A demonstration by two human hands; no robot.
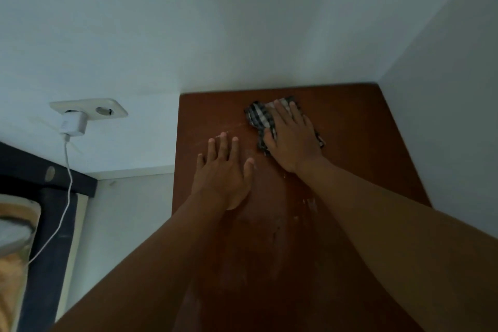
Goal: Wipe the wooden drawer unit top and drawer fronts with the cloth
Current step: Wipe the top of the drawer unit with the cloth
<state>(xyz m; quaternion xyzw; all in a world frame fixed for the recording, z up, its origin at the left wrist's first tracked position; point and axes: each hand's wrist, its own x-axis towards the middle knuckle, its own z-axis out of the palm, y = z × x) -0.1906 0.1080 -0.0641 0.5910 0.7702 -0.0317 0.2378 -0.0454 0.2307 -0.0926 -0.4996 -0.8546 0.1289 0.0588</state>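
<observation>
The reddish-brown wooden top of the drawer unit (363, 129) fills the middle of the view and sits in a wall corner. A black-and-white checked cloth (257, 114) lies near its far edge. My right hand (292, 137) presses flat on the cloth, fingers spread over it. My left hand (223, 172) rests palm down on the bare wood beside it, fingers apart, holding nothing. Pale streaks and smudges mark the wood near both hands. The drawer fronts are out of sight.
White walls close in behind and to the right of the unit. On the left wall a double socket (107, 109) holds a white charger (72, 122) with a cable (68, 172) hanging down. A dark bed frame (48, 186) stands at lower left.
</observation>
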